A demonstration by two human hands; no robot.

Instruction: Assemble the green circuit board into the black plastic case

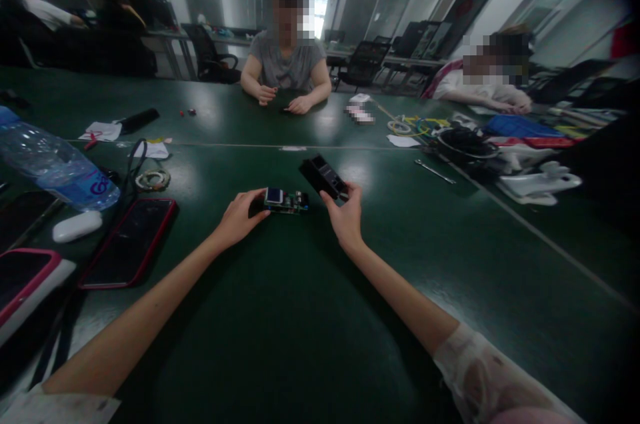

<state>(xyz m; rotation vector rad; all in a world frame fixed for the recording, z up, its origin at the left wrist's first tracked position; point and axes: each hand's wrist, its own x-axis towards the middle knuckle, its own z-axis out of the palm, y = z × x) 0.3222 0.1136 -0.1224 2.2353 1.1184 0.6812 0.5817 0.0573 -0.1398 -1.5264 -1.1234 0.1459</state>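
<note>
Between the thumb and fingers of my left hand [241, 216] is the left end of a small green circuit board [287, 203] with a little screen on it. The board is low over the dark green table [280, 304]; whether it touches the surface I cannot tell. My right hand [347, 214] is closed on a black plastic casing [325, 174] with cut-out openings. The casing is tilted, its far end pointing up and left, just right of the board. A small gap separates the two parts. My right fingertips are partly hidden behind the casing.
At left lie a phone with a red edge [131, 244], a white earbud case [77, 227], a plastic water bottle [55, 164] and a pink-edged phone [25, 277]. A wrench [435, 172] and tangled cables [465, 147] lie to the right. A person [286, 54] sits opposite.
</note>
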